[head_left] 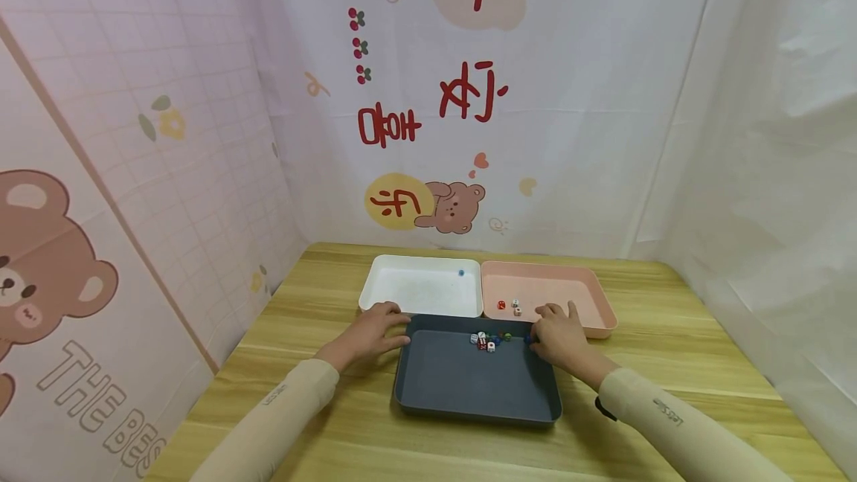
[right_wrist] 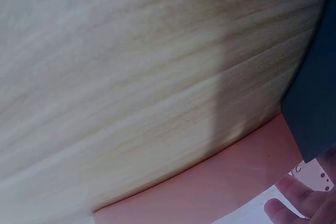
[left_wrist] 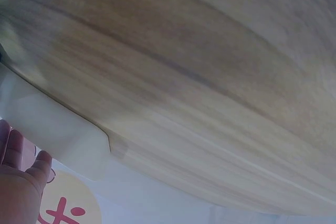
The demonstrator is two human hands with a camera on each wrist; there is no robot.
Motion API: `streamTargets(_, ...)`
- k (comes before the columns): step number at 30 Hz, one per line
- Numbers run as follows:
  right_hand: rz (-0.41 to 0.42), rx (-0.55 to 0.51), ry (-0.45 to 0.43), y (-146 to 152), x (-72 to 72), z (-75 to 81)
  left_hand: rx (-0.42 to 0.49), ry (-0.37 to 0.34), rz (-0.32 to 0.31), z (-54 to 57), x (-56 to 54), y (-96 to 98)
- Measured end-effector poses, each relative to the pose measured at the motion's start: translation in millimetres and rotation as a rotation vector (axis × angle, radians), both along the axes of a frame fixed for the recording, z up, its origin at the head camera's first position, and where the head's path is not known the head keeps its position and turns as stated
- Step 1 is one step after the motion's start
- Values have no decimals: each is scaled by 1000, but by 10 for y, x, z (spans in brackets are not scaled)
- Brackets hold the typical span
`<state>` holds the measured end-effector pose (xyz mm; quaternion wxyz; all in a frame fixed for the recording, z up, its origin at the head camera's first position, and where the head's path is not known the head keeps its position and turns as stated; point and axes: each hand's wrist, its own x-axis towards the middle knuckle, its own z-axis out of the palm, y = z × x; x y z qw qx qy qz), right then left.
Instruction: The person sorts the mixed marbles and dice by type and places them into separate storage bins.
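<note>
My left hand point(head_left: 375, 329) is at the back left corner of a dark grey tray point(head_left: 469, 393), fingertips and thumb right at its rim. My right hand point(head_left: 561, 333) reaches over the back right corner, its fingers spread, with a small blue piece point(head_left: 528, 338) beside the thumb and fingertips. Near the tray's back wall lies a cluster of white dice point(head_left: 492, 346), a red die point(head_left: 483, 344) and small coloured marbles point(head_left: 507, 337). The left wrist view shows the fingers point(left_wrist: 14, 148) loosely extended; in the right wrist view only some fingers point(right_wrist: 294, 192) show.
Behind stand a white tray point(head_left: 422, 285) holding a blue marble point(head_left: 461, 273) and a pink tray point(head_left: 569, 288) with a red die point(head_left: 501, 305) and two white dice point(head_left: 517, 312). The three trays adjoin on a wooden table point(head_left: 669, 348). Printed cloth point(head_left: 569, 132) hangs around the table.
</note>
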<state>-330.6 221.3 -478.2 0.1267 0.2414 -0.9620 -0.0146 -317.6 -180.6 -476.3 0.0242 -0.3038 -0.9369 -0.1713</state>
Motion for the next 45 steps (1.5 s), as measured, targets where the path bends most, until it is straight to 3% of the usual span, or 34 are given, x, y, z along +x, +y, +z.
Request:
streamTargets(15, -16, 6, -50, -26, -18, -6, 11, 7, -7, 12, 12, 0)
streamTargets(29, 45, -106, 6, -101, -13, 128, 4, 3, 9, 2, 8, 0)
streamTargets(35, 61, -143, 12, -151, -51, 202, 7, 11, 2, 0, 4, -2)
streamTargets(45, 3, -224, -20, -305, -231, 333, 10, 10, -1, 1, 7, -12)
